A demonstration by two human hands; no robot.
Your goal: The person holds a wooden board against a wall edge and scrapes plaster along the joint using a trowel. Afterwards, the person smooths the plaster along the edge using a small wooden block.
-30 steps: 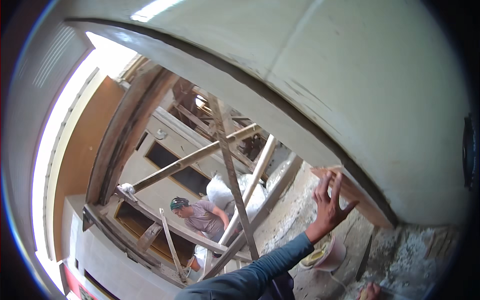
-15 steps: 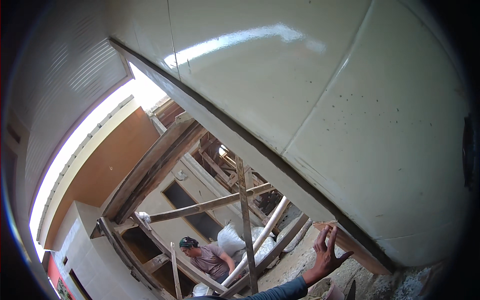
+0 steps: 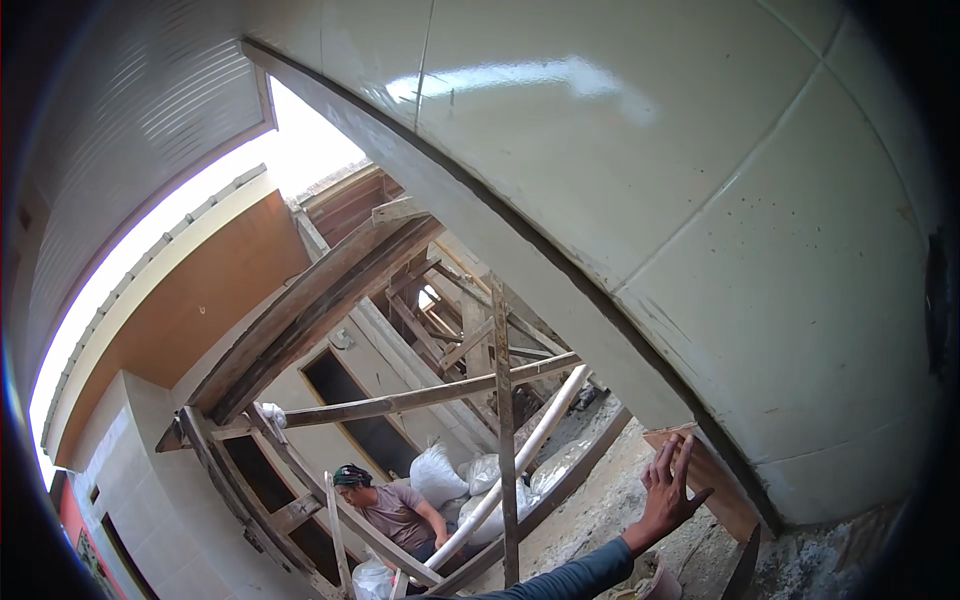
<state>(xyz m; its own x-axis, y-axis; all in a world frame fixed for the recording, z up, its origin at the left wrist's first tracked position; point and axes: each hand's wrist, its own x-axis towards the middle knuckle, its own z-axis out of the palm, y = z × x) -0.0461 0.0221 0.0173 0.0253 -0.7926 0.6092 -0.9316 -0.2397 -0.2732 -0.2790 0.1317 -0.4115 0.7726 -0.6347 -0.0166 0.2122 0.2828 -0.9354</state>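
Observation:
My left hand (image 3: 668, 500) reaches up from the lower edge in a dark blue-grey sleeve, its fingers stretched and its thumb apart. Its fingertips lie against a reddish-brown flat strip (image 3: 722, 482), perhaps a cut tile, at the lower end of the wall's edge. Pale glossy tiles (image 3: 560, 150) cover the large wall face beside it, and a dark gap runs along their border. Below the strip a dark pointed blade (image 3: 742, 572) shows, maybe a trowel; its handle is hidden. My right hand is out of sight.
A pinkish bucket (image 3: 660, 582) stands below my hand. Beyond the wall's edge, wooden poles (image 3: 505, 430) and beams (image 3: 310, 310) form a scaffold. Another person (image 3: 395, 512) is low down behind it, near white sacks (image 3: 437, 475). Rough cement ground (image 3: 590, 500) lies between.
My view has shifted, so the wall edge and my hand appear farther right. The fingertips stay at the strip, and more of the dark blade shows.

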